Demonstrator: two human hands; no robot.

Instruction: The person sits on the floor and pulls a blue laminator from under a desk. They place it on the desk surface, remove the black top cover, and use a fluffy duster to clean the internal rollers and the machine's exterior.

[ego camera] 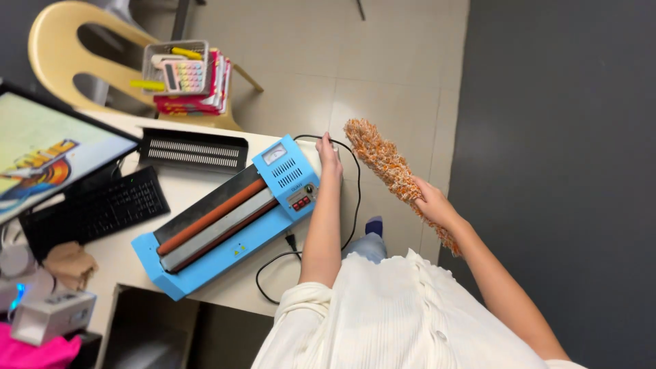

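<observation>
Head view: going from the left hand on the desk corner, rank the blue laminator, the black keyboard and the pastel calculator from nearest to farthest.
From the left hand:
1. Blue laminator, right beside the hand; its control end is almost touching it.
2. Pastel calculator, in the wire basket on the chair, beyond the desk.
3. Black keyboard, at the desk's far side under the monitor.

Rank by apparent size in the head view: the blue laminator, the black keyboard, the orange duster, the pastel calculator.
1. Blue laminator
2. Black keyboard, partly hidden under the monitor, so unsure
3. Orange duster, in the right hand
4. Pastel calculator
</observation>
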